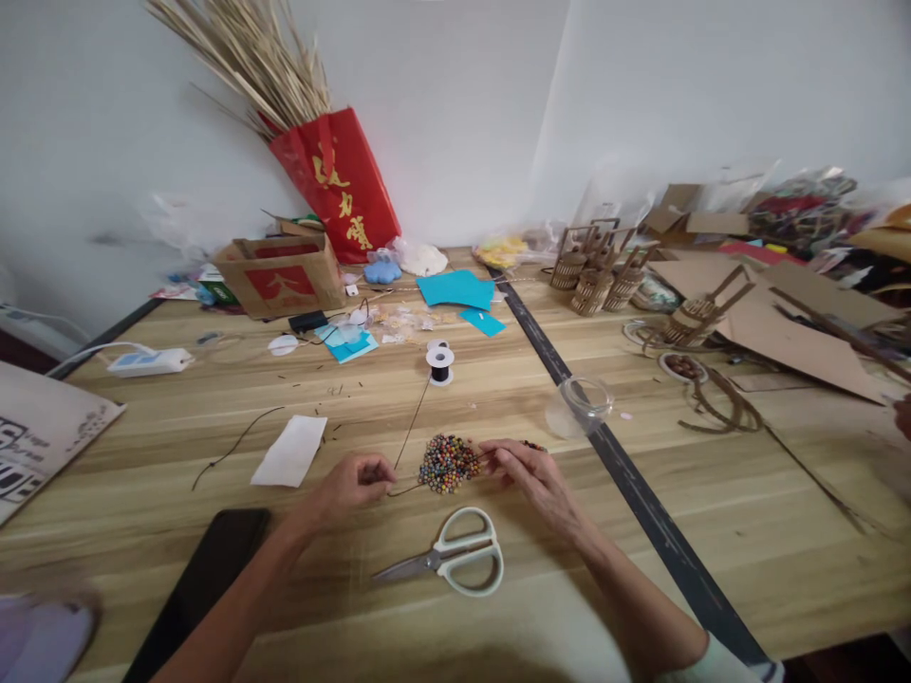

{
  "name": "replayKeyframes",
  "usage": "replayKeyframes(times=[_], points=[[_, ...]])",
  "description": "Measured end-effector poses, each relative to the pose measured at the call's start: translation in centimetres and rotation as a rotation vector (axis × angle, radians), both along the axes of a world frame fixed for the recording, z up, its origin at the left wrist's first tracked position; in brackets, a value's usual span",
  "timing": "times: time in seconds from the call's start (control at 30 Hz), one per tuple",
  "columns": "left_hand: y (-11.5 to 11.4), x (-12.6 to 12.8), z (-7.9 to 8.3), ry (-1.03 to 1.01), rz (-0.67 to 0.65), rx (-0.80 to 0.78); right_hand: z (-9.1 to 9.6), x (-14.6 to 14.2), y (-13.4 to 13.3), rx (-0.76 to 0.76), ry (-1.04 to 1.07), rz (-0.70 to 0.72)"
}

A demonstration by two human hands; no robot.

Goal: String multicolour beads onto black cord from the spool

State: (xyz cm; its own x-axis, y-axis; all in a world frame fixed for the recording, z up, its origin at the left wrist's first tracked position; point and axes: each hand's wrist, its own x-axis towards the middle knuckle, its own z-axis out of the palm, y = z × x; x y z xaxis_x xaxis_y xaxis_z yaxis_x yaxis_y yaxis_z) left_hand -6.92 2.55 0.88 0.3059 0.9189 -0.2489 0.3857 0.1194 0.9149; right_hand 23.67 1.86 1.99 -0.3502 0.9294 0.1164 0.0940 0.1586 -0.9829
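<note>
A heap of small multicoloured beads (448, 463) lies on the table between my hands. My left hand (362, 482) is closed in a pinch on a thin dark cord (411, 427) that runs up to a white spool (440, 359). From the same fingertips a short stretch of cord reaches toward the heap. At the heap's right edge my right hand (527, 479) has its fingers pressed together on the cord, and a short row of strung beads (533, 446) shows behind it. Just below the heap lie white-handled scissors (455, 555), blades pointing left.
A black phone (206, 579) lies by my left forearm, with a white paper (290, 452) above it. A clear round container (585, 400) stands right of the spool. Small woven baskets (594, 285) and cardboard (804, 327) fill the back right. A person's hand (903, 415) shows at the right edge.
</note>
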Motion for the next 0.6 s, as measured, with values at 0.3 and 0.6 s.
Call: replayKeyframes(times=[0.3, 0.6], points=[[-1.0, 1.4, 4.8, 0.277, -0.504, -0.034, 0.6, -0.8, -0.8, -0.429, 0.536, 0.143], [6.1, 3.6, 6.4, 0.252, -0.588, -0.027, 2.7, -2.1, -4.4, -0.336, 0.216, 0.469]])
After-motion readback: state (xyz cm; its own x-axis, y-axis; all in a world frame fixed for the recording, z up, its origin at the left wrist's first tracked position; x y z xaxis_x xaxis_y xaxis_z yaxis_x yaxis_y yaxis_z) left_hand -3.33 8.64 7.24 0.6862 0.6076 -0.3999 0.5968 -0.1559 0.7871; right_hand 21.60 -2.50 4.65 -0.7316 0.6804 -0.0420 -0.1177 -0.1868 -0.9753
